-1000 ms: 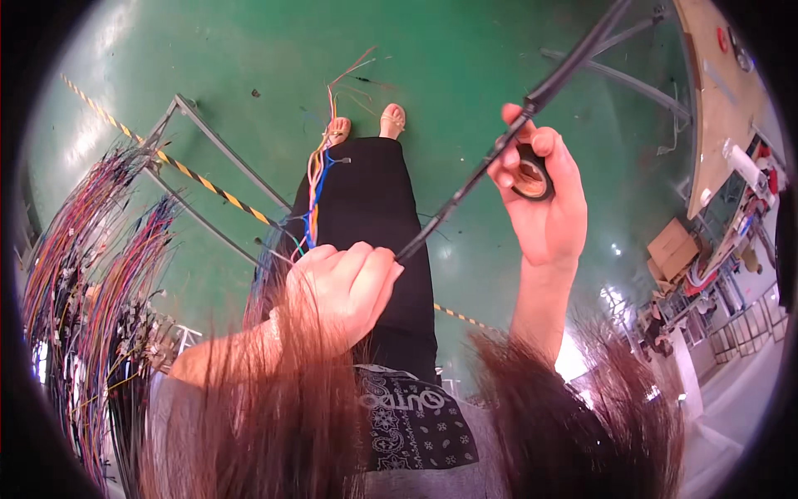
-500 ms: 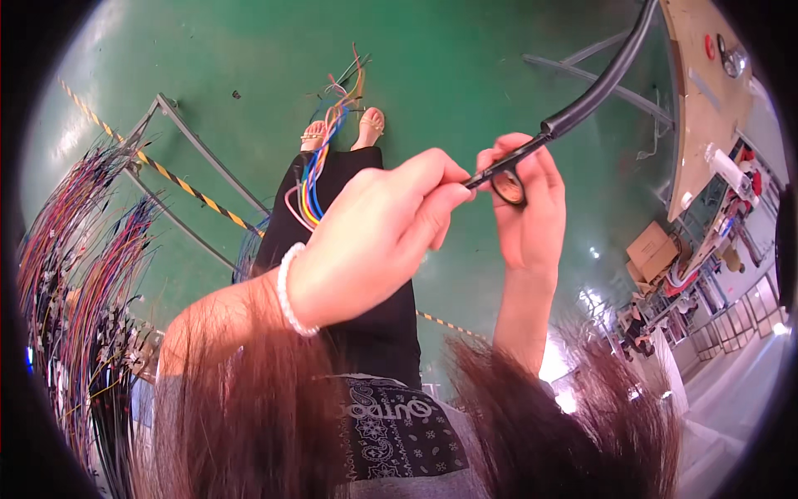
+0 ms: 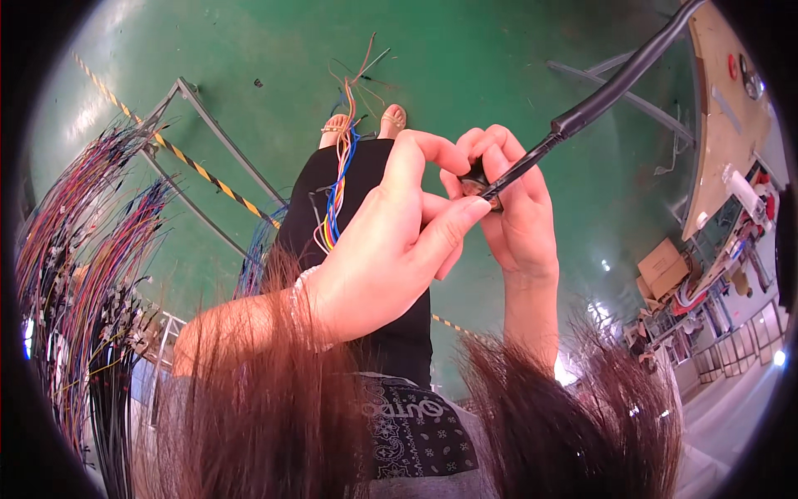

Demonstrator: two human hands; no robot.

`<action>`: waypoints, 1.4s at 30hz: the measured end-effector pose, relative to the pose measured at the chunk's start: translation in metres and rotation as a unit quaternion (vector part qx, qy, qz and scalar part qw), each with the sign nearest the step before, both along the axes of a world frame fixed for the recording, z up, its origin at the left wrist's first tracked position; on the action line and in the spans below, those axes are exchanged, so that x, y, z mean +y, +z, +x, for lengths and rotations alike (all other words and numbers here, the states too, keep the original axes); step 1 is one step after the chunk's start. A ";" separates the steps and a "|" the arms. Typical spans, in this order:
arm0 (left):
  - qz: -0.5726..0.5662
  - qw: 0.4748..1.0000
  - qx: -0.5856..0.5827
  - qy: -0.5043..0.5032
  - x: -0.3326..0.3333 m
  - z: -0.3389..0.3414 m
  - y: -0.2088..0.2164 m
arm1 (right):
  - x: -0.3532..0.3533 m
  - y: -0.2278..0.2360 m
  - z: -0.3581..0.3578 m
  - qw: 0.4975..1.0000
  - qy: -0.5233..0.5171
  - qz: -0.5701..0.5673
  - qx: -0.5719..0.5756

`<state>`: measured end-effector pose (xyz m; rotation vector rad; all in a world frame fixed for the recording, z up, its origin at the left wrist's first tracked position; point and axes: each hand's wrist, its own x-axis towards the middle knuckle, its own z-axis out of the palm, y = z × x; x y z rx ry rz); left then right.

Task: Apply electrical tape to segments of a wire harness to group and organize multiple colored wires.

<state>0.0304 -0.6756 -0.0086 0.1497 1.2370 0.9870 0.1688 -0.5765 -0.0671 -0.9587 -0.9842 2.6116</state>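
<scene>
**Both hands now closed in on the cable end**

A second ago the left hand (image 3: pixel 391 249) sat low, at about 7 o'clock from the right; it has since risen until thumb and forefinger meet the other hand's fingers. By my reading, the work has gone from holding the cable to handling its tip. The left hand is pinched narrow on the thin end of the black cable (image 3: pixel 611 87). The right hand (image 3: pixel 519 220) is curled around a small black piece (image 3: pixel 475 179) at that end. The cable runs off toward 2 o'clock. Loose coloured wires (image 3: pixel 337 191) hang at 9 o'clock of the hands.
</scene>
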 end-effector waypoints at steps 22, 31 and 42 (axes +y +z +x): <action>0.039 0.998 0.035 -0.018 0.000 0.004 0.002 | 0.001 0.017 0.002 0.997 -0.049 0.059 -0.021; 0.107 0.936 0.333 -0.046 -0.005 0.009 -0.009 | -0.002 0.050 0.021 0.991 -0.037 0.108 -0.076; 0.085 0.963 0.257 0.021 -0.009 0.009 -0.019 | -0.010 0.068 0.033 0.912 0.095 0.358 -0.175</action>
